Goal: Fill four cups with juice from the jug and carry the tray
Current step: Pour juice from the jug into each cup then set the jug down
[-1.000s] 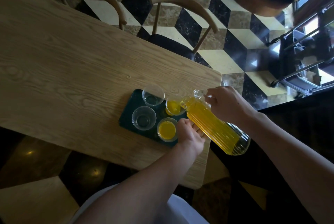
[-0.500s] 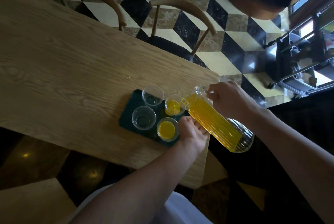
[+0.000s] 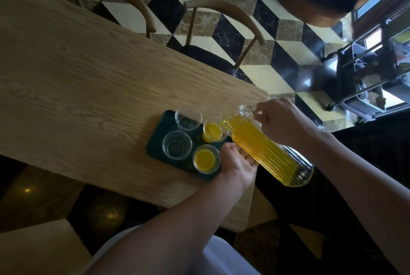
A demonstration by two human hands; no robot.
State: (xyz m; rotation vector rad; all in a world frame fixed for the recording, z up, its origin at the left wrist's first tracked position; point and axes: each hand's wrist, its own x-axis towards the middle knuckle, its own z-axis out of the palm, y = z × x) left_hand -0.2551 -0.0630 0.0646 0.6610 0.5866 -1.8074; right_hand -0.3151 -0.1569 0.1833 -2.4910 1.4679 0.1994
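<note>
A dark green tray [image 3: 157, 141] lies near the table's right end with clear cups on it. The near right cup [image 3: 205, 159] holds yellow juice. The far right cup [image 3: 214, 130] is partly full, and juice runs into it from the tilted ribbed glass jug [image 3: 266, 150]. My right hand [image 3: 281, 120] grips the jug by its handle near the neck. Two left cups, far [image 3: 188, 117] and near [image 3: 176, 145], hold no juice. My left hand [image 3: 238, 161] rests flat at the tray's right edge, under the jug, fingers apart.
The wooden table [image 3: 77, 79] ends just right of the tray. Two wooden chairs [image 3: 224, 15] stand along its far side on a black-and-white checkered floor. A metal cart [image 3: 372, 75] is at the right by a window.
The jug has tipped further, its base risen, and the juice level in the far right cup has gone up. My left hand stays at the tray's edge.
</note>
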